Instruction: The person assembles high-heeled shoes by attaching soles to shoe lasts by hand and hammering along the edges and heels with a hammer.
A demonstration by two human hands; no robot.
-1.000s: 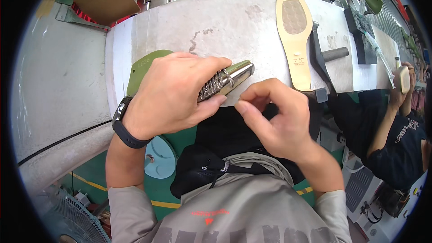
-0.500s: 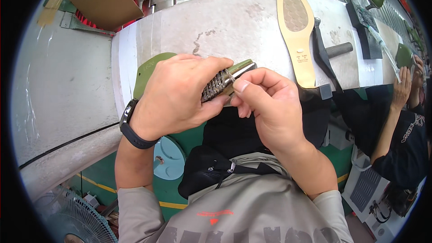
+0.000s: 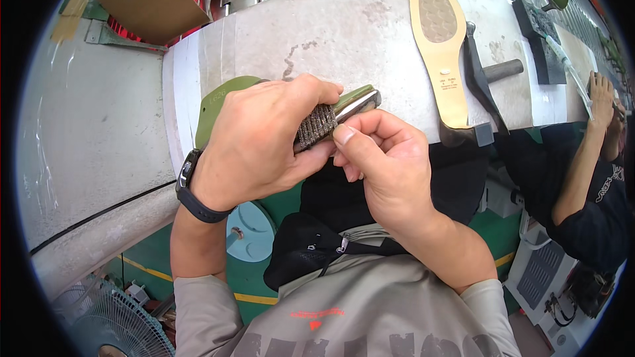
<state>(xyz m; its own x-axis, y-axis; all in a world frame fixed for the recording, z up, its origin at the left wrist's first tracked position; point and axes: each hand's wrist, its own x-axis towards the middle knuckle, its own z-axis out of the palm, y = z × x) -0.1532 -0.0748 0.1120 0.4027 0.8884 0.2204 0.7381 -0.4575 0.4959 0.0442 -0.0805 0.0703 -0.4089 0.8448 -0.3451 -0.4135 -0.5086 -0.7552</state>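
1. Head view, centre: the left hand (image 3: 254,135) is wrapped around an olive-green shoe last (image 3: 217,109), its grip closed on the middle. The last lies slantwise inside this grip, its wide end showing behind the hand at left, its narrow tip pointing toward the upper right.
2. A dark, glittering ribbed strap (image 3: 316,129) crosses the last, just beyond the left palm, between the thumb and the fingers.
3. The right hand (image 3: 390,155), right of centre, has thumb and index finger pressed together at the strap's right edge, below the silvery toe; what lies between them is hidden.
4. Both hands are at the near edge of the pale table (image 3: 370,33).
5. Upper right of centre, a tan insole (image 3: 440,53) lies apart from the hands, with a dark hand tool (image 3: 477,82) just beside it.
6. At the right edge, a co-worker's hand (image 3: 600,100) is well apart.
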